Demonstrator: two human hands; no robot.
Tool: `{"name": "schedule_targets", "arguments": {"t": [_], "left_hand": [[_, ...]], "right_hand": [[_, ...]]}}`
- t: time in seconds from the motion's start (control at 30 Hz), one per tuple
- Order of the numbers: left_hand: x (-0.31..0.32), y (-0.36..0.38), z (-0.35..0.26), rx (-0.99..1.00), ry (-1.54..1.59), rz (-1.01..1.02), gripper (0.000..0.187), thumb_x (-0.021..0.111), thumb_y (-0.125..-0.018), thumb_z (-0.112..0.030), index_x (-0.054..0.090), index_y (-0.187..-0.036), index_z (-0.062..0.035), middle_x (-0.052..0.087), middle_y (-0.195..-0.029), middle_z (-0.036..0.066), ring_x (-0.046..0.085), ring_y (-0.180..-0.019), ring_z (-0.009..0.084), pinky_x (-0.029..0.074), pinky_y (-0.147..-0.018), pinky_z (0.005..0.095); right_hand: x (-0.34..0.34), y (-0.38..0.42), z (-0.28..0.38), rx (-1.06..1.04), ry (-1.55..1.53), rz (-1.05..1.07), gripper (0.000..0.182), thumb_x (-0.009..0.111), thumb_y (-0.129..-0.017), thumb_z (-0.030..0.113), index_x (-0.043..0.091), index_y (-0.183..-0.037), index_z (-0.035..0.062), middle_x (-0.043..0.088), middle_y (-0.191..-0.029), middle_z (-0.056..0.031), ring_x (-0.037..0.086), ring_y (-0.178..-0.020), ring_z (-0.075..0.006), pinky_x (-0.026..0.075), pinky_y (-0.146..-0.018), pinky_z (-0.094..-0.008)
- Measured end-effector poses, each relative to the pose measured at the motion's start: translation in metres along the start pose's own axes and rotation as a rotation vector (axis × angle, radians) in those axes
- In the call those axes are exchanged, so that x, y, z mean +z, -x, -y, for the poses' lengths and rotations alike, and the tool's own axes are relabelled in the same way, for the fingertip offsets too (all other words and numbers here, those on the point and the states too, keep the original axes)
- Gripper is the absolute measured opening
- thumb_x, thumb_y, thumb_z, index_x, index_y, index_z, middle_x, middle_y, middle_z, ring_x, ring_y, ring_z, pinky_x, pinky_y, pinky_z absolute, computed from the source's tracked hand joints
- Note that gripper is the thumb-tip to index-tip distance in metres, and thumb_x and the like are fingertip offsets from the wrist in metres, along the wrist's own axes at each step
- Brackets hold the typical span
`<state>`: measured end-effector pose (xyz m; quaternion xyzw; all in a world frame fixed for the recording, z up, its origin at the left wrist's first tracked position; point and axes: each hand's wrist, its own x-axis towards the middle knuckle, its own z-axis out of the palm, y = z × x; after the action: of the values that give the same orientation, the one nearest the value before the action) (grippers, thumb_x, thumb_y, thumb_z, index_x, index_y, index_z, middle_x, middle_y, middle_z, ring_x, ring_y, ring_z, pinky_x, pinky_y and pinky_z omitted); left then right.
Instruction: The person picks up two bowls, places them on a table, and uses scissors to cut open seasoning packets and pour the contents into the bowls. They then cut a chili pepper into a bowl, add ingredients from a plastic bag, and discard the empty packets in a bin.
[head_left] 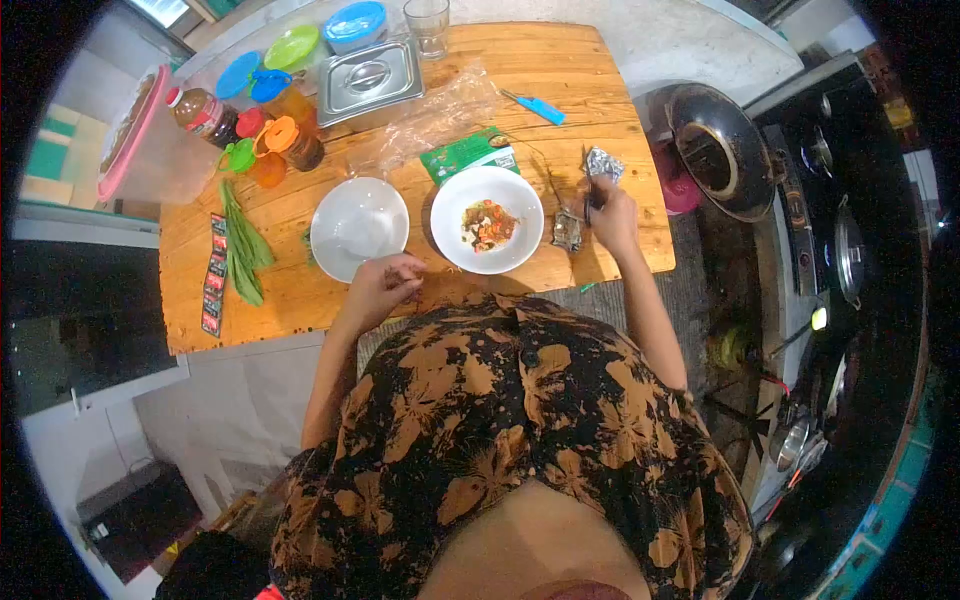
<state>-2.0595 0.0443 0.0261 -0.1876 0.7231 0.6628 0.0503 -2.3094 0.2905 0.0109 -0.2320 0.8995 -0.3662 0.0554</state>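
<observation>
My left hand (382, 288) hovers by the table's front edge, below the empty-looking white bowl (345, 225). Its fingers are curled in, and no object shows in them. A second white bowl (518, 212) holds a small heap of brown, red and pale seasoning. To its right, my right hand (614, 222) is closed around a slim dark object (597, 195), perhaps scissors; the fingers hide most of it. Just beyond these fingers lies a crumpled silver packet (604, 164), and an opened sachet (567, 233) rests to the left of the hand.
Behind the bowls are a green packet (468, 155), clear plastic wrap (415, 125), a lidded steel container (370, 80) and a blue-handled knife (540, 107). Leafy greens (240, 245), a sachet strip (214, 278) and sauce bottles (290, 143) stand or lie left. A wok (715, 150) is right of the table.
</observation>
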Motion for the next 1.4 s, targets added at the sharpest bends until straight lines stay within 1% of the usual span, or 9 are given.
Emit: {"name": "schedule_targets", "arguments": {"t": [0.27, 0.37, 0.47, 0.57, 0.63, 0.7, 0.93, 1.1, 1.4], "left_hand": [[0.01, 0.019, -0.002, -0.018, -0.129, -0.043, 0.009, 0.056, -0.08, 0.0, 0.056, -0.089, 0.0003, 0.056, -0.083, 0.001, 0.053, -0.066, 0.0089, 0.046, -0.059, 0.0229], [0.01, 0.027, -0.006, 0.076, -0.151, -0.11, 0.011, 0.053, -0.08, 0.005, 0.053, -0.091, 0.004, 0.054, -0.081, 0.005, 0.056, -0.067, 0.0116, 0.046, -0.057, 0.0244], [0.008, 0.04, -0.003, 0.084, -0.185, -0.217, 0.01, 0.052, -0.08, 0.005, 0.051, -0.09, 0.0036, 0.054, -0.078, 0.005, 0.056, -0.065, 0.0119, 0.046, -0.056, 0.0231], [0.007, 0.049, 0.003, -0.045, -0.039, -0.251, 0.01, 0.052, -0.081, 0.005, 0.051, -0.091, 0.0035, 0.054, -0.078, 0.006, 0.055, -0.062, 0.0117, 0.046, -0.055, 0.0226], [0.007, 0.053, 0.007, 0.009, -0.048, -0.285, 0.012, 0.051, -0.081, 0.005, 0.051, -0.092, 0.0033, 0.054, -0.078, 0.006, 0.055, -0.06, 0.0113, 0.046, -0.055, 0.0226], [0.005, 0.055, 0.007, 0.024, -0.101, -0.302, 0.012, 0.052, -0.081, 0.005, 0.051, -0.093, 0.0033, 0.054, -0.078, 0.006, 0.056, -0.062, 0.0115, 0.047, -0.055, 0.023], [0.0, 0.057, -0.002, 0.0, -0.024, -0.355, 0.012, 0.051, -0.081, 0.005, 0.052, -0.092, 0.0035, 0.055, -0.082, 0.006, 0.06, -0.068, 0.0126, 0.049, -0.056, 0.0236], [-0.009, 0.027, -0.016, 0.088, -0.099, -0.333, 0.01, 0.053, -0.08, 0.003, 0.052, -0.09, 0.0034, 0.056, -0.083, 0.006, 0.061, -0.069, 0.0135, 0.05, -0.058, 0.0238], [-0.056, -0.098, -0.034, 0.342, -0.088, -0.248, 0.013, 0.055, -0.082, -0.005, 0.053, -0.094, -0.0016, 0.058, -0.086, 0.006, 0.061, -0.069, 0.0138, 0.049, -0.057, 0.0229]], "right_hand": [[0.039, -0.067, -0.026, -0.144, 0.263, 0.119, 0.031, 0.067, -0.066, 0.01, 0.053, -0.094, 0.0055, 0.061, -0.079, -0.0147, 0.059, -0.075, -0.0307, 0.046, -0.065, -0.0366], [0.048, -0.089, -0.047, -0.321, 0.146, -0.032, 0.026, 0.067, -0.067, 0.005, 0.053, -0.088, 0.0028, 0.062, -0.076, -0.0122, 0.06, -0.07, -0.0246, 0.046, -0.062, -0.0321], [0.05, -0.122, -0.04, 0.114, -0.851, -0.393, 0.026, 0.069, -0.066, 0.01, 0.055, -0.087, 0.0013, 0.058, -0.07, -0.0062, 0.052, -0.064, -0.0168, 0.044, -0.06, -0.0286], [0.07, -0.163, -0.017, 0.229, -0.714, -0.76, 0.024, 0.069, -0.068, 0.01, 0.055, -0.086, 0.0011, 0.058, -0.07, -0.0062, 0.054, -0.066, -0.0166, 0.044, -0.06, -0.0284], [0.104, -0.189, -0.011, 0.066, -0.676, -0.479, 0.025, 0.068, -0.07, 0.01, 0.054, -0.088, 0.0016, 0.059, -0.073, -0.0067, 0.055, -0.069, -0.0145, 0.044, -0.061, -0.028], [0.084, -0.167, 0.046, -0.083, -0.886, 0.292, 0.027, 0.067, -0.071, 0.011, 0.053, -0.092, 0.0017, 0.06, -0.075, -0.0079, 0.056, -0.069, -0.0134, 0.044, -0.061, -0.0274], [0.059, -0.187, 0.023, 0.134, -0.986, 0.008, 0.029, 0.071, -0.07, 0.016, 0.053, -0.089, 0.0035, 0.06, -0.076, -0.0088, 0.058, -0.064, -0.0129, 0.043, -0.053, -0.0227], [0.015, -0.132, 0.03, 0.043, 0.066, 0.279, 0.043, 0.074, -0.063, 0.031, 0.056, -0.084, -0.0014, 0.062, -0.07, -0.0145, 0.061, -0.066, -0.0188, 0.047, -0.056, -0.0305], [0.055, -0.089, 0.007, -0.279, 0.688, 0.332, 0.018, 0.056, -0.073, 0.013, 0.06, -0.085, 0.0001, 0.062, -0.078, -0.0169, 0.062, -0.071, -0.0301, 0.05, -0.065, -0.0383]]}}
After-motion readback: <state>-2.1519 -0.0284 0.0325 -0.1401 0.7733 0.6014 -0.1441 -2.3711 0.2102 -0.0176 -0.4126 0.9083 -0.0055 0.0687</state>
